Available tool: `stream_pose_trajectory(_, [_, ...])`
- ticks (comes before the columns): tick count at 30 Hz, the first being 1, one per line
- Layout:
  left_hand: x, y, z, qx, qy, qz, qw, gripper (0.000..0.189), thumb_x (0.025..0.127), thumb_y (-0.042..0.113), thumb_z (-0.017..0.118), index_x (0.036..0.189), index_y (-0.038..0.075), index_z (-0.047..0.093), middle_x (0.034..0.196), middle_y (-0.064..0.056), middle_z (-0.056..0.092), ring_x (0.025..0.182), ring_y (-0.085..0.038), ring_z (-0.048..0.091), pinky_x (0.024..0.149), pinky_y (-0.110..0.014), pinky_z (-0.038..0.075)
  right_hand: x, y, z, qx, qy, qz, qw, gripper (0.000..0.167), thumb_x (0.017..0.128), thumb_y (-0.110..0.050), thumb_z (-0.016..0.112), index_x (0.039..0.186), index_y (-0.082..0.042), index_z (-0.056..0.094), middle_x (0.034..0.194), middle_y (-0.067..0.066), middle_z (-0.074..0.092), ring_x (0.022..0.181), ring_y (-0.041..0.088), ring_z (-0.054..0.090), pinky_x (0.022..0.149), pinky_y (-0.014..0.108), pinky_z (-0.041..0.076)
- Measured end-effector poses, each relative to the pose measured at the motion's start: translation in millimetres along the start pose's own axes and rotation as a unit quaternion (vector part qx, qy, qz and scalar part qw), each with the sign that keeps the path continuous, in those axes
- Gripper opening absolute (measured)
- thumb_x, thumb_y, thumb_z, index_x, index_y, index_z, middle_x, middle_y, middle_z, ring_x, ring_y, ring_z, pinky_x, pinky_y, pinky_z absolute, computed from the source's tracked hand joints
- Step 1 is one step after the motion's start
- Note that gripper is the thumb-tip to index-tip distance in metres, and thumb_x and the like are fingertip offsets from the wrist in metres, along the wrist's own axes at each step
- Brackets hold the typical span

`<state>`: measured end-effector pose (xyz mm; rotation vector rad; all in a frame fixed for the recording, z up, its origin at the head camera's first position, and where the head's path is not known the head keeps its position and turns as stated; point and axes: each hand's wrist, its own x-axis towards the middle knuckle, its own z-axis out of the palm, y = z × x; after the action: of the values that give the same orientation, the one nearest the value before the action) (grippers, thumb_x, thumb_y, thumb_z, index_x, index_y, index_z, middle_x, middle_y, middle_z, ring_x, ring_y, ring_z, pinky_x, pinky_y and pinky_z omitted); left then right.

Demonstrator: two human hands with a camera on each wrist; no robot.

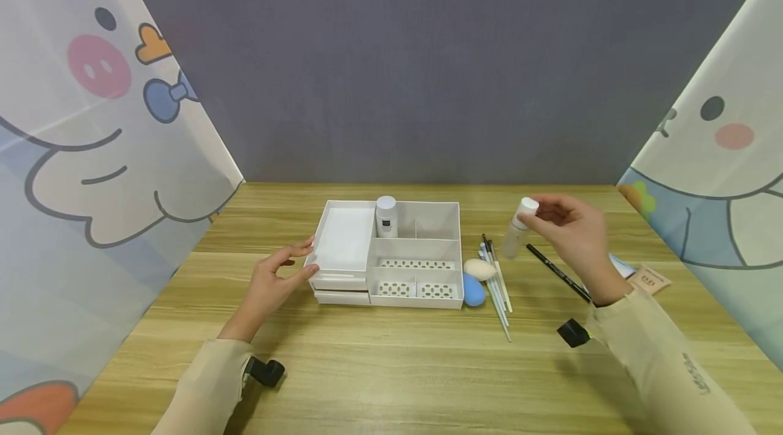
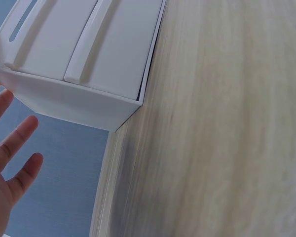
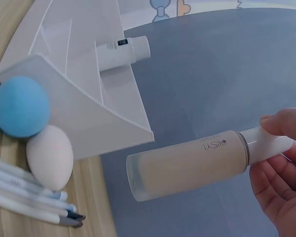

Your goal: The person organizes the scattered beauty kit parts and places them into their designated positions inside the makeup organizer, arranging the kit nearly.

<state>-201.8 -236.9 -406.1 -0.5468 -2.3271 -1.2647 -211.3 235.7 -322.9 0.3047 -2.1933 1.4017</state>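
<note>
My right hand point(image 1: 569, 231) pinches the white cap of a foundation bottle point(image 3: 192, 168); its beige, frosted body hangs tilted to the right of the organizer. My left hand point(image 1: 278, 279) has its fingers spread at the left side of a white desktop organizer point(image 1: 416, 242); thumb and fingertips touch or nearly touch its wall. In the left wrist view, the organizer's drawers point(image 2: 113, 44) show above that hand. A white bottle point(image 1: 387, 217) stands upright in a back compartment of the organizer.
Right of the organizer lie a cream makeup sponge point(image 1: 480, 269), a blue makeup sponge point(image 1: 474, 291) and several makeup brushes point(image 1: 497, 285). Farther right are a black pencil point(image 1: 557, 272) and a beige packet point(image 1: 650, 280), partly behind the right arm. A grey panel point(image 1: 391, 68) rises behind the table.
</note>
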Motion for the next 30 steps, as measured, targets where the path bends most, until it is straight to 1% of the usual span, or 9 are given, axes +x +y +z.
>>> stream_pose_trajectory(5, [0.2,1.0,0.5,0.001,0.000,0.000,1.0000,0.028,0.082,0.000,0.080,0.109,0.004,0.072,0.129,-0.011,0.065,0.115,0.004,0.055,0.084,-0.037,0.049,2.8,-5,7,0.017,-0.003,0.003,0.9998,0.038,0.083,0.000,0.079,0.117,0.009,0.066,0.090,-0.019,0.068,0.081,0.000,0.065,0.070,0.012,0.051])
stream_pose_trajectory(10, [0.6,2.0,0.6,0.000,0.004,0.001,1.0000,0.030,0.081,-0.001,0.080,0.109,0.004,0.073,0.129,-0.011,0.066,0.114,0.005,0.055,0.084,-0.038,0.049,6.9,-7,17,0.043,-0.012,-0.014,0.9989,0.037,0.082,0.003,0.079,0.115,0.011,0.066,0.089,-0.016,0.069,0.080,0.002,0.066,0.069,0.014,0.052])
stream_pose_trajectory(13, [0.7,2.4,0.7,0.002,0.009,0.005,0.9999,0.032,0.080,-0.003,0.080,0.110,0.003,0.073,0.128,-0.011,0.066,0.114,0.006,0.055,0.083,-0.036,0.049,7.9,-7,23,0.048,-0.020,-0.020,0.9984,0.036,0.082,0.001,0.080,0.115,0.009,0.068,0.089,-0.014,0.070,0.078,0.003,0.066,0.068,0.014,0.052])
stream_pose_trajectory(17, [0.6,2.5,0.8,0.003,0.011,0.007,0.9999,0.035,0.078,-0.005,0.081,0.111,0.002,0.072,0.128,-0.012,0.066,0.114,0.007,0.054,0.083,-0.037,0.049,8.5,-9,30,0.051,-0.031,-0.013,0.9981,0.035,0.083,-0.002,0.080,0.115,0.006,0.068,0.090,-0.013,0.069,0.079,0.004,0.066,0.068,0.015,0.053])
stream_pose_trajectory(20, [0.7,2.3,0.9,0.003,0.010,0.005,0.9999,0.035,0.078,-0.005,0.081,0.111,0.001,0.072,0.129,-0.012,0.065,0.114,0.007,0.053,0.083,-0.036,0.049,9.5,-10,36,0.064,-0.037,-0.003,0.9973,0.036,0.083,-0.002,0.080,0.115,0.008,0.067,0.090,-0.014,0.070,0.079,0.004,0.066,0.068,0.016,0.053])
stream_pose_trajectory(24, [0.9,0.5,1.0,0.002,0.011,0.004,0.9999,0.034,0.078,-0.006,0.080,0.110,0.001,0.072,0.128,-0.013,0.065,0.114,0.007,0.053,0.082,-0.034,0.048,11.9,-13,43,0.081,-0.039,0.000,0.9960,0.036,0.083,-0.001,0.080,0.114,0.010,0.067,0.090,-0.013,0.070,0.080,0.004,0.067,0.069,0.017,0.054])
stream_pose_trajectory(28, [0.6,-1.7,1.3,0.005,0.015,0.006,0.9999,0.035,0.077,-0.008,0.080,0.109,0.000,0.072,0.127,-0.014,0.065,0.113,0.008,0.053,0.082,-0.033,0.048,14.4,-17,51,0.084,-0.038,-0.012,0.9957,0.034,0.082,0.000,0.080,0.113,0.008,0.069,0.091,-0.010,0.070,0.081,0.003,0.066,0.070,0.017,0.054])
stream_pose_trajectory(30, [0.0,-1.0,2.1,0.010,0.016,0.009,0.9998,0.034,0.076,-0.010,0.079,0.109,-0.002,0.072,0.127,-0.017,0.065,0.113,0.008,0.053,0.082,-0.031,0.048,16.2,-18,56,0.097,-0.037,-0.022,0.9944,0.034,0.081,0.002,0.080,0.113,0.008,0.070,0.091,-0.007,0.070,0.081,0.004,0.066,0.071,0.017,0.054])
